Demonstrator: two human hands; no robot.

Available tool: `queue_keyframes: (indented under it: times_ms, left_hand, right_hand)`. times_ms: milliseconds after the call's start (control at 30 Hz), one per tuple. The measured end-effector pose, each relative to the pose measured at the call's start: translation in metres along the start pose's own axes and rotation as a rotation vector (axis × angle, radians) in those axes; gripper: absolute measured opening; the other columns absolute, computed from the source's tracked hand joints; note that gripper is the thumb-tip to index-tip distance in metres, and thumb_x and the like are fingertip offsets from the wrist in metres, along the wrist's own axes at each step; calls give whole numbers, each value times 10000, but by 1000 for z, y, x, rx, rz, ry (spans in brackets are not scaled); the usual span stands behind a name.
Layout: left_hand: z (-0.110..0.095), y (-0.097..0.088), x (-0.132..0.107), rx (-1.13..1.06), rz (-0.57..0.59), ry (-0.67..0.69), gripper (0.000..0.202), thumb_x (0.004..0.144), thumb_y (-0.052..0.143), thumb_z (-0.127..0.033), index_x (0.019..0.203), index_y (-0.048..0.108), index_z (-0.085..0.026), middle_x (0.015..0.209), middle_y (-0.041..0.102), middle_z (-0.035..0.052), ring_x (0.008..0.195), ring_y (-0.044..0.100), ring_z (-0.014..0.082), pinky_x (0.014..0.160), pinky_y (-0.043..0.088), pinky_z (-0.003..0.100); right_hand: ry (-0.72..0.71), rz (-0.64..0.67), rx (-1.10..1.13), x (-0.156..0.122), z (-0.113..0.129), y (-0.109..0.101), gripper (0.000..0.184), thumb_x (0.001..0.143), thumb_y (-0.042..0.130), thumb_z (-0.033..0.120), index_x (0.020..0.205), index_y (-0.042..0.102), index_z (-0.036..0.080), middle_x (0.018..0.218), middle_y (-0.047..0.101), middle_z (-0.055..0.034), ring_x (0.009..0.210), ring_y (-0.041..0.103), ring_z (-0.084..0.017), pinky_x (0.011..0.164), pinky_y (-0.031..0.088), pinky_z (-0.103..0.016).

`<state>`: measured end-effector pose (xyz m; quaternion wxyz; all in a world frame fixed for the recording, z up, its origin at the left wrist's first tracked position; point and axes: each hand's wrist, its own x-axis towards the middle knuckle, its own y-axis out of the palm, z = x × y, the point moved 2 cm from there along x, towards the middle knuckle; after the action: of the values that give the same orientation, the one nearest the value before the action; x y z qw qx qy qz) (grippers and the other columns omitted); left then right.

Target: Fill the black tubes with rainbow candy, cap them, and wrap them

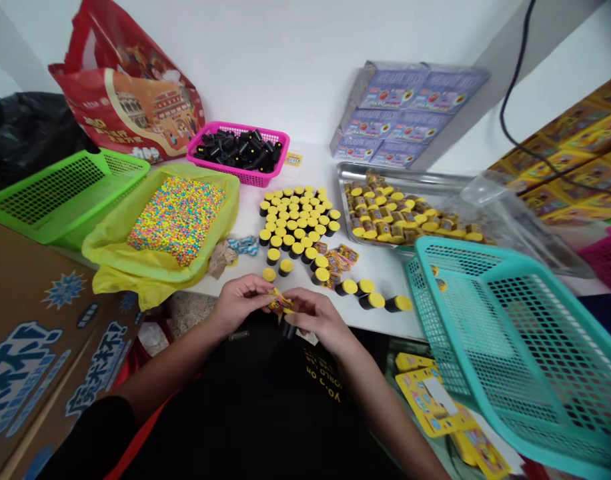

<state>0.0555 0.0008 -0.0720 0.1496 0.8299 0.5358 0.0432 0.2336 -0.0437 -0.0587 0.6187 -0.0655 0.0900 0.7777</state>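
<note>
Close to my body, my left hand point(243, 303) pinches the edge of a small yellow printed label point(279, 303). My right hand point(318, 317) grips a small black canister point(288, 329), and its fingertips are also near the label's other side. Whether the label touches the canister I cannot make out. Just beyond my hands stand many black canisters with yellow lids point(295, 217), grouped upright on the white table. Several more lidded canisters point(371, 301) stand to the right, some of them leaning. Loose printed labels point(346, 255) lie beside the group.
At left are a yellow-lined basket of coloured beads point(220, 180), a green basket point(60, 230) and cardboard boxes point(40, 320). A pink basket of black canisters point(273, 179) stands behind. To the right are a metal tray of labelled canisters point(343, 193) and a turquoise basket point(425, 293).
</note>
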Motion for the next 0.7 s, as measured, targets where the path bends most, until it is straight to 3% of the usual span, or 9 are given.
queue_keyframes:
  times_ms: [133, 267, 367, 467, 600, 700]
  left_hand:
    - [-3, 0, -1, 126, 93, -34, 363, 709, 802, -390, 943, 713, -127, 822, 726, 61, 689, 648, 154, 596, 525, 257]
    - [-4, -1, -1, 379, 183, -44, 337, 764, 734, -457, 732, 711, -122, 712, 635, 34, 585, 556, 115, 531, 448, 231]
    - [-5, -2, -1, 451, 155, -10, 344, 753, 739, -453, 655, 674, -130, 613, 581, 7, 535, 505, 100, 511, 385, 221]
    - [-7, -2, 0, 468, 105, 30, 335, 724, 766, -431, 620, 638, -140, 560, 546, -12, 522, 462, 93, 510, 338, 215]
    - [-15, 0, -1, 560, 87, 126, 299, 704, 783, -381, 617, 621, -146, 567, 542, -17, 524, 440, 90, 514, 325, 212]
    - [-21, 2, -1, 654, 104, 213, 264, 719, 778, -332, 607, 623, -150, 589, 562, -9, 538, 453, 93, 522, 334, 209]
  right_hand:
    - [30, -72, -44, 1, 4, 2, 163, 680, 698, 320, 751, 682, 174, 506, 507, 60, 415, 397, -71, 394, 297, -197]
    - [38, -68, -56, -1, 7, 1, 146, 677, 695, 311, 738, 676, 179, 507, 516, 57, 414, 394, -72, 398, 282, -198]
    - [-9, -89, -55, -3, 7, -4, 172, 685, 733, 314, 791, 694, 184, 527, 514, 56, 437, 410, -78, 411, 294, -200]
    - [-111, -191, 53, -5, 7, -12, 205, 695, 753, 319, 856, 714, 200, 583, 533, 46, 457, 428, -80, 425, 327, -209]
    - [-196, -244, 234, -6, 11, -17, 200, 706, 735, 322, 870, 728, 209, 633, 583, 20, 458, 455, -92, 425, 340, -229]
    - [-236, -245, 212, -4, 17, -15, 199, 710, 744, 327, 873, 727, 214, 651, 599, 16, 469, 460, -97, 443, 344, -238]
